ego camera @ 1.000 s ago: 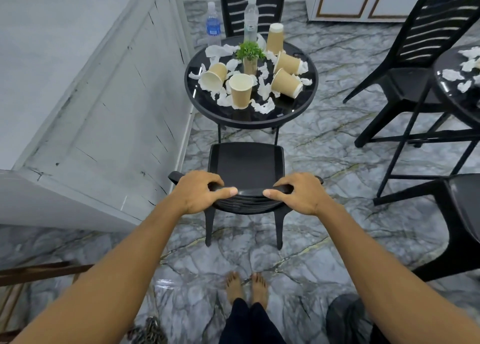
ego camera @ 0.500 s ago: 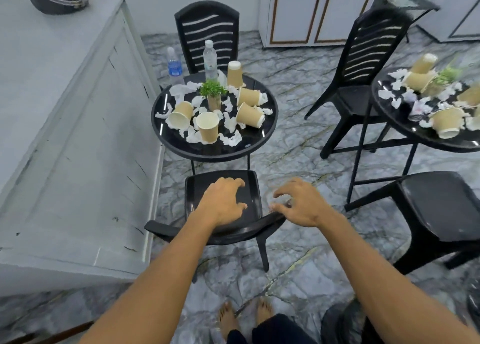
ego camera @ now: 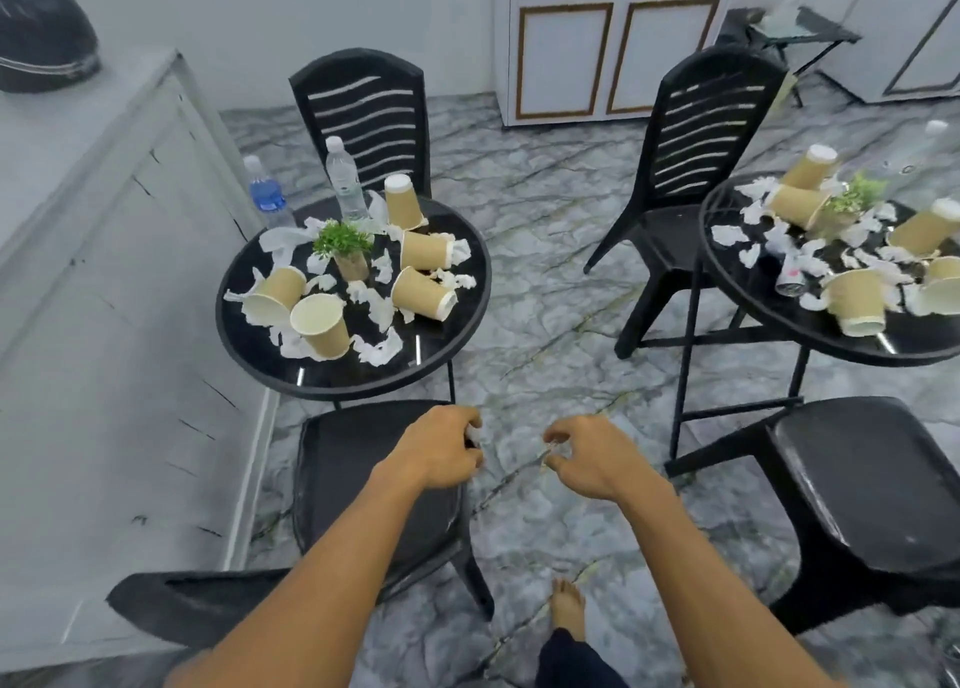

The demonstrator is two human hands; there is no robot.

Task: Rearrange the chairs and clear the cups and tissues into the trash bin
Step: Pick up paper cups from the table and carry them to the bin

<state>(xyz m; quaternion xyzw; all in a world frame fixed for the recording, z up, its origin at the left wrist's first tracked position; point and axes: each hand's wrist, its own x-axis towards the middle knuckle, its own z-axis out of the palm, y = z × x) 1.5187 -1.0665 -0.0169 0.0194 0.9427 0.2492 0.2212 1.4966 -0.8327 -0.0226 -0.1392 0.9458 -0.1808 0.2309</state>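
Left hand [ego camera: 441, 456] above the front right corner of the near chair [ego camera: 358, 479], fingers [ego camera: 470, 427] curled loosely, grasping nothing that can be made out; contact with the seat not certain. Right hand [ego camera: 592, 461] over bare floor [ego camera: 545, 282] just right of that seat, fingers half curled and empty, thumb and forefinger apart. Near chair directly below and left of both hands, seat tucked partly beneath the left counter [ego camera: 441, 354], backrest toward the bottom edge, long axis running from the viewer toward the counter. Left hand clearly the nearer to it.

Ahead and left of the fingers, on the left counter: 5 paper cups [ego camera: 319, 326], 1 upright, 1 inverted, 3 on their sides, among scattered tissues [ego camera: 379, 349], around a small potted plant [ego camera: 345, 250], with 2 water bottles [ego camera: 345, 180] at the far rim. Judged next reach: forward and leftward, left hand shorter to the upright cup.

Right counter [ego camera: 779, 318] similarly littered with more cups and tissue. 2 further chairs standing behind the counters [ego camera: 363, 110] [ego camera: 711, 131], another seat [ego camera: 872, 484] at lower right. Grey marbled floor, grey ledge [ego camera: 104, 271] along the left, white cabinet [ego camera: 608, 48] at the back wall. No trash bin in view; its direction cannot be told.
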